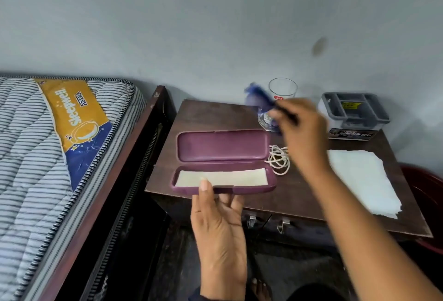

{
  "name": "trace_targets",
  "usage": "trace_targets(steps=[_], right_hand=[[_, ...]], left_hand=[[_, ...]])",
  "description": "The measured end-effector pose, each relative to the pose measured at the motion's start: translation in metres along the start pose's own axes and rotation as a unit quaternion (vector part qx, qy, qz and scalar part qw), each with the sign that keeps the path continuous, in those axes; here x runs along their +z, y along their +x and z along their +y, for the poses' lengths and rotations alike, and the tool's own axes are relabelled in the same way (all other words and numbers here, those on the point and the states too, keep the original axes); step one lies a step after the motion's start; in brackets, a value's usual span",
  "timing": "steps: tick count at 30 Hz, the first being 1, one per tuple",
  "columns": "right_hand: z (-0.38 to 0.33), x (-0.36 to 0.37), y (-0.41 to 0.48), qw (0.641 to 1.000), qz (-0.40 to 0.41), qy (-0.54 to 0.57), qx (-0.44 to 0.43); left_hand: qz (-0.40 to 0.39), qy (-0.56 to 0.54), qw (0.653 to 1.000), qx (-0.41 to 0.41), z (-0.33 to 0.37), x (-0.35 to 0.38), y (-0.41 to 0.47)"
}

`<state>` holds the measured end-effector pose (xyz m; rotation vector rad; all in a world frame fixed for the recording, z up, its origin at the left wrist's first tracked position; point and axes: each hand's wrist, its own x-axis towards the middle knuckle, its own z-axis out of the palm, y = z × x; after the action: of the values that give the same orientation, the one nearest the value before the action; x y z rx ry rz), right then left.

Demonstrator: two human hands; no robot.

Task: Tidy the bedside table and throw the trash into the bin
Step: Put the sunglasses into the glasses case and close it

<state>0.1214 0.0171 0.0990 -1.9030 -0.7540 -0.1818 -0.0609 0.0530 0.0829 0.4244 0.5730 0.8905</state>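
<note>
— While your left hand [215, 219] pinches the front rim of the spectacle case [223, 147], thumb on top and fingers underneath, what is your right hand [302, 132] doing?

— It is closed around a blue object [257, 99], raised above the back of the counter [211, 113] in front of the drinking glass [282, 89]. So your hands are well apart, each clamped on its own thing. The blue object is too blurred to name; a thin dark stem runs through your fingers, so my guess is spectacles.

— Why hold the case like that?

— I judge you are steadying it near the counter's front edge, lid laid flat back, so the tray faces up to take something. The shell is a rigid, purple, round-cornered oblong with a matte skin, and a pale cloth [220, 178] lies flat in the near half.

— What else needs tidying?

— A white cable [279, 159] in loose loops lies just right of the case. A white paper sheet [359, 176], soft and ragged at its near edge, lies flat to the right; it may be trash. A grey plastic organiser [354, 111] with open compartments stands at the back right corner.

— And the bin?

— A red curved rim [426, 192] shows past the counter's right side; you cannot tell from here whether that is it.
</note>
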Motion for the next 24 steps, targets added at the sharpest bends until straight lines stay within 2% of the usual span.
trace_targets(steps=[1,2,5,8,13,24], right_hand=[[-0.012,-0.025,0.003,0.998,0.051,-0.021,-0.017],[-0.026,-0.048,0.001,0.996,0.061,-0.038,-0.05],[-0.063,-0.072,-0.024,0.994,-0.028,-0.044,-0.098],[-0.071,-0.066,-0.048,0.986,-0.119,-0.042,-0.113],[-0.056,-0.059,-0.062,0.976,-0.191,-0.077,-0.076],[-0.054,-0.06,-0.063,0.965,-0.214,-0.118,-0.093]], left_hand=[[-0.033,0.003,0.999,-0.011,-0.007,0.005,-0.006],[-0.067,0.012,0.997,-0.033,-0.016,0.008,-0.006],[-0.08,0.039,0.995,-0.045,-0.019,0.013,-0.006],[-0.131,0.032,0.989,-0.058,-0.028,0.024,-0.017],[-0.137,0.029,0.988,-0.069,-0.03,0.029,-0.023],[-0.14,0.029,0.987,-0.072,-0.031,0.029,-0.022]])
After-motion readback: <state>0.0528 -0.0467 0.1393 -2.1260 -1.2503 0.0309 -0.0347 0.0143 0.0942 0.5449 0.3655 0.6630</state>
